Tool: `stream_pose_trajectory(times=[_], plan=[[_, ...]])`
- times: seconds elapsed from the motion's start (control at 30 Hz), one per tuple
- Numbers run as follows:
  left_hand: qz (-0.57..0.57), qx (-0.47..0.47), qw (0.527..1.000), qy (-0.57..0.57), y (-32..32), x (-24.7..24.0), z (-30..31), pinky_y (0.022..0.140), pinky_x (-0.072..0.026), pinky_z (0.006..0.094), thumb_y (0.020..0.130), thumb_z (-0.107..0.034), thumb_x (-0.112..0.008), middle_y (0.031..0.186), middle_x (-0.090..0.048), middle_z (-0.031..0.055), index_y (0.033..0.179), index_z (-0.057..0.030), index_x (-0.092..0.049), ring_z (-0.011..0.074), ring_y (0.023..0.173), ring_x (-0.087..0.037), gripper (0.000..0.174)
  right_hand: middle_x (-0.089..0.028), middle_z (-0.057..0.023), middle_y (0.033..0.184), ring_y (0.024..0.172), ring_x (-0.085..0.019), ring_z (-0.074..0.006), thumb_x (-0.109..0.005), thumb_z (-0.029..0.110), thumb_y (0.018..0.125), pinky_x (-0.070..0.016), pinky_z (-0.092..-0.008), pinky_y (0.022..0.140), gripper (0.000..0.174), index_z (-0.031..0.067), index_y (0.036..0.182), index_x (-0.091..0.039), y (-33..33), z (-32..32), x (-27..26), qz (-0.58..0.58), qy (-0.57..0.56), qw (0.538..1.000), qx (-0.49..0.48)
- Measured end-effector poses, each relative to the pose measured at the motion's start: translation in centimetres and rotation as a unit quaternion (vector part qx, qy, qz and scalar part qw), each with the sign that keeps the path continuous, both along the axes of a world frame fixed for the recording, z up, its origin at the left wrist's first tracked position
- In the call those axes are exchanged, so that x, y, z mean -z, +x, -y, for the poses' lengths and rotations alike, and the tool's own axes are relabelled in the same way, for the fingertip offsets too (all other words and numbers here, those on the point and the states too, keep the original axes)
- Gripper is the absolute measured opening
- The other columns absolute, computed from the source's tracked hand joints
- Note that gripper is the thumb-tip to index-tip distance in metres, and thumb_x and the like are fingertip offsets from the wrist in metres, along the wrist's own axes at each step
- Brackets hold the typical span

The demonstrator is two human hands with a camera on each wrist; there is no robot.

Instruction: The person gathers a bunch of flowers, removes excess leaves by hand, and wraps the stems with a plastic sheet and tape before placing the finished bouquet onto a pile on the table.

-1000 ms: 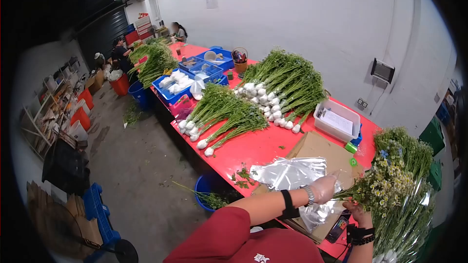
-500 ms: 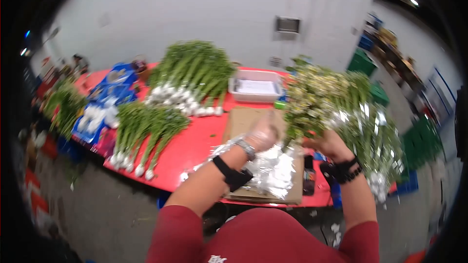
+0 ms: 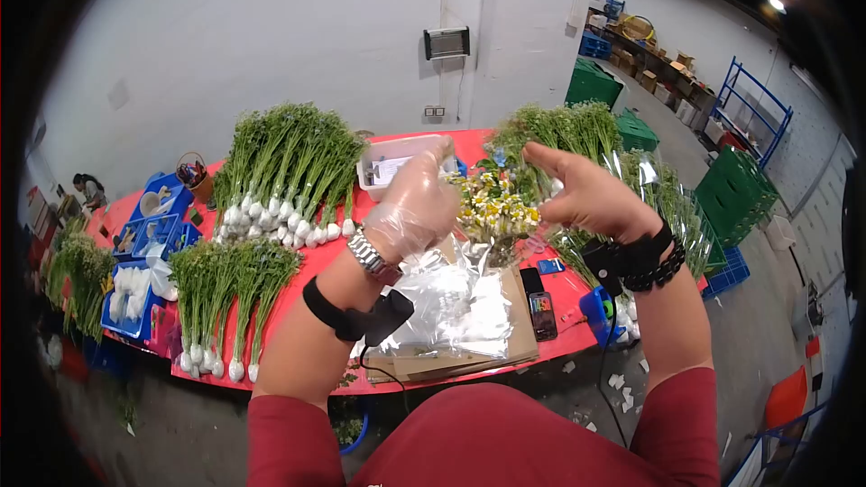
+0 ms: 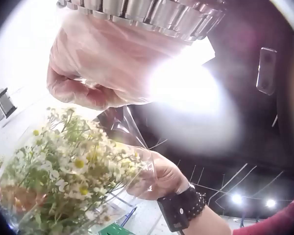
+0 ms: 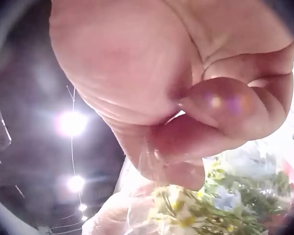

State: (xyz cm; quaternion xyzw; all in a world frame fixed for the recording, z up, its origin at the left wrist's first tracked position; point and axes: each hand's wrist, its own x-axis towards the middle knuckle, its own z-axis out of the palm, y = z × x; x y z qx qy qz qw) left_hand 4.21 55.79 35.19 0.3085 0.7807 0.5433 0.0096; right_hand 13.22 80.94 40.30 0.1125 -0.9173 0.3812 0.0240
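**Lightly held: bouquet (image 3: 494, 207) over the table (image 3: 298, 275)**

The gloved left hand (image 3: 415, 207) grips the clear sleeve (image 4: 127, 132); the right hand (image 3: 591, 198) pinches its rim. The daisies look light, soft and easily crushed, the film probably slippery. The stems seem the safest hold.

Clear film, thin glove, matt cardboard

The left hand (image 3: 415, 203) wears a thin, cloudy plastic glove (image 4: 112, 54), wrinkled and faintly shiny, with a polished metal watch (image 3: 365, 254) at its wrist. Between it and the bare right hand (image 3: 582, 194), glossy clear film (image 3: 478, 257) wraps the flowers (image 3: 498, 206). Below both hands, crinkled shiny sleeves (image 3: 451, 302) lie on matt brown cardboard (image 3: 521, 335) over a smooth red table (image 3: 311, 275).
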Motion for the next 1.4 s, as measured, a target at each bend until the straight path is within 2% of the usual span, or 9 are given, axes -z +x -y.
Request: stream_pose_trajectory(times=[0.13, 0.33, 0.43, 0.53, 0.77, 0.87, 1.03, 1.1, 1.4], plan=[[0.048, -0.017, 0.998, 0.045, 1.1, -2.1, 1.7, 0.069, -0.0518, 0.0358, 0.086, -0.009, -0.072, 0.106, -0.067, 0.0138, 0.158, 0.0035, -0.029, 0.0165, 0.079, -0.061, 0.085, -0.038, -0.0217, 0.163, 0.065, -0.054, -0.0027, -0.063, 0.001, 0.093, -0.0462, -0.0215, 0.056, 0.072, -0.0002, 0.158, -0.033, 2.5, 1.4, -2.2, 0.003, -0.243, 0.968, 0.054], [-0.067, -0.041, 0.995, 0.060, 5.4, 23.1, -1.9, 0.128, -0.0156, 0.0467, 0.050, -0.055, -0.100, 0.168, -0.003, 0.0327, 0.163, 0.0000, 0.005, 0.0426, 0.157, -0.013, 0.163, -0.053, -0.0160, 0.145, 0.086, -0.059, -0.0130, -0.070, 0.016, 0.094, -0.0509, -0.0276, 0.070, 0.065, 0.0024, 0.152, -0.043, 6.6, -5.4, 18.4, -0.239, -0.275, 0.886, 0.286], [0.099, 0.082, 0.987, -0.096, 3.5, 32.9, -6.6, 0.111, -0.0400, 0.0374, 0.091, -0.046, -0.068, 0.148, -0.046, 0.0176, 0.149, -0.0007, -0.039, 0.0266, 0.134, -0.047, 0.079, -0.052, -0.0172, 0.146, 0.121, -0.060, -0.0232, -0.089, 0.024, 0.081, -0.0545, -0.0355, 0.093, 0.091, 0.0024, 0.153, -0.039, 7.5, -4.2, 31.9, 0.047, -0.277, 0.935, 0.215], [0.179, 0.126, 0.935, 0.279, 4.5, 32.8, -8.7, 0.102, -0.0496, 0.0323, 0.104, -0.022, -0.060, 0.132, -0.062, 0.0070, 0.139, -0.0050, -0.057, 0.0183, 0.117, -0.060, 0.038, -0.048, -0.0169, 0.149, 0.130, -0.054, -0.0301, -0.092, 0.027, 0.077, -0.0458, -0.0408, 0.109, 0.105, 0.0029, 0.158, -0.030, 9.1, -2.9, 31.0, -0.048, -0.035, 0.982, 0.178], [0.381, 0.097, 0.794, 0.464, 10.9, 16.3, -13.2, 0.091, -0.0546, 0.0325, 0.095, -0.011, -0.076, 0.115, -0.067, 0.0027, 0.129, -0.0057, -0.058, 0.0159, 0.105, -0.065, 0.038, -0.043, -0.0236, 0.155, 0.146, -0.040, -0.0321, -0.096, 0.033, 0.070, -0.0308, -0.0375, 0.121, 0.120, 0.0026, 0.161, -0.024, 9.7, -5.6, 27.3, -0.029, -0.216, 0.975, 0.036], [0.411, 0.042, 0.788, 0.456, 11.0, 19.1, -15.6, 0.094, -0.0539, 0.0307, 0.097, -0.019, -0.075, 0.119, -0.066, 0.0042, 0.131, -0.0011, -0.056, 0.0178, 0.109, -0.065, 0.043, -0.073, -0.0167, 0.102, 0.095, -0.069, -0.0225, -0.084, 0.028, 0.084, -0.0532, -0.0370, 0.087, 0.050, 0.0025, 0.123, -0.065, 11.3, -8.9, 29.7, 0.203, -0.190, 0.959, 0.055], [-0.141, -0.241, 0.956, 0.093, 16.8, 16.9, -23.5, 0.123, -0.0274, 0.0393, 0.091, -0.016, -0.074, 0.150, -0.047, 0.0234, 0.150, 0.0030, -0.042, 0.0285, 0.145, -0.040, 0.070, -0.074, -0.0157, 0.092, 0.086, -0.071, -0.0252, -0.082, 0.029, 0.085, -0.0545, -0.0388, 0.082, 0.040, 0.0021, 0.112, -0.070, 16.0, -17.7, 34.3, 0.173, -0.219, 0.957, 0.084], [-0.408, 0.208, 0.835, -0.306, 19.4, 18.5, -28.8, 0.123, -0.0285, 0.0441, 0.091, -0.018, -0.068, 0.133, -0.059, 0.0277, 0.152, 0.0036, -0.040, 0.0324, 0.136, -0.052, 0.070, -0.074, -0.0190, 0.098, 0.091, -0.072, -0.0324, -0.080, 0.028, 0.084, -0.0549, -0.0418, 0.084, 0.042, 0.0031, 0.115, -0.069, 17.8, -20.6, 39.4, 0.121, -0.164, 0.979, 0.022], [-0.169, 0.306, 0.761, -0.547, 24.5, 32.5, -41.2, 0.080, -0.0561, 0.0487, 0.092, -0.018, -0.058, 0.081, -0.073, 0.0093, 0.101, -0.0068, -0.064, 0.0279, 0.076, -0.074, 0.015, -0.073, -0.0219, 0.091, 0.082, -0.071, -0.0372, -0.083, 0.043, 0.078, -0.0561, -0.0421, 0.075, 0.050, -0.0019, 0.098, -0.075, 24.9, -36.7, 41.9, 0.237, -0.076, 0.969, 0.001]])
